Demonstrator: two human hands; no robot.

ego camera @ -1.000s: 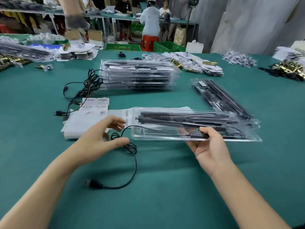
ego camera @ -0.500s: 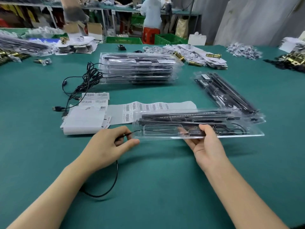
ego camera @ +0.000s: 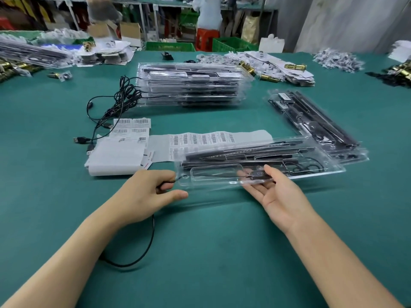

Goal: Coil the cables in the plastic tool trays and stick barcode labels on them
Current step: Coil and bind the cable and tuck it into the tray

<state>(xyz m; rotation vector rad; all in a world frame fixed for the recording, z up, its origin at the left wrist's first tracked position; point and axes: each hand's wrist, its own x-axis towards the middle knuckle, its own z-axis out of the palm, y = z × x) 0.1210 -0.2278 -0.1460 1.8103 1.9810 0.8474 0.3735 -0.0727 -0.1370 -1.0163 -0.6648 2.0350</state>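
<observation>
Looking down through the head cam, the only view I've got. My left hand sits at the left end of the clear plastic tray, thumb and index finger pinching the black cable right where it leaves the tray. The other fingers are tucked under, so I can't tell how they lie. From the pinch the cable drops under my wrist and loops on the green table.

My right hand is palm up at the tray's near edge. The fingers are fairly straight beneath the plastic and the thumb is on top over a small black lump on the cable, so the tray is pinched between them. There are long black tools inside, plus some coiled cable at the right end.

Just behind the tray lies a strip of barcode labels, beside a pile of label sheets. Further back there's a stack of filled trays with a tangle of cables at its left, and 1 more tray angled on the right.
</observation>
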